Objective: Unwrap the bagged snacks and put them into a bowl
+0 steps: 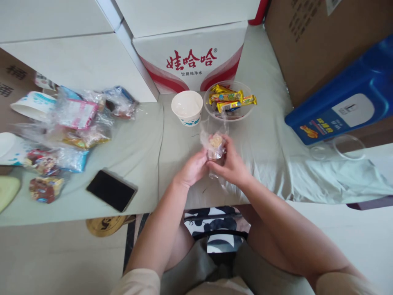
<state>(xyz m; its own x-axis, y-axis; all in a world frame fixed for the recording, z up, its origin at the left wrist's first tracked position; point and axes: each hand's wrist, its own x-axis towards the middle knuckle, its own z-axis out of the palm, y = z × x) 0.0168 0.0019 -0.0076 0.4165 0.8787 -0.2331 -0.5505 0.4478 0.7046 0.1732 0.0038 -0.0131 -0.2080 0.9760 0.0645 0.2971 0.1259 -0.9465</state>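
Observation:
Both of my hands are closed round a clear plastic snack bag with pale, light-brown contents, held low over the cloth. My left hand grips its left side, and my right hand wraps its right side. The bag's loose film stands up above my fingers and hangs below them. Just beyond it are a white paper cup with a blue pattern, upright, and a clear round bowl of yellow-wrapped sticks. What exactly lies inside the bag is blurred.
A black phone lies left of my hands. Farther left is a heap of plastic-wrapped packets with tipped paper cups. A white-and-red carton stands behind; a blue container and clear plastic lid are at right.

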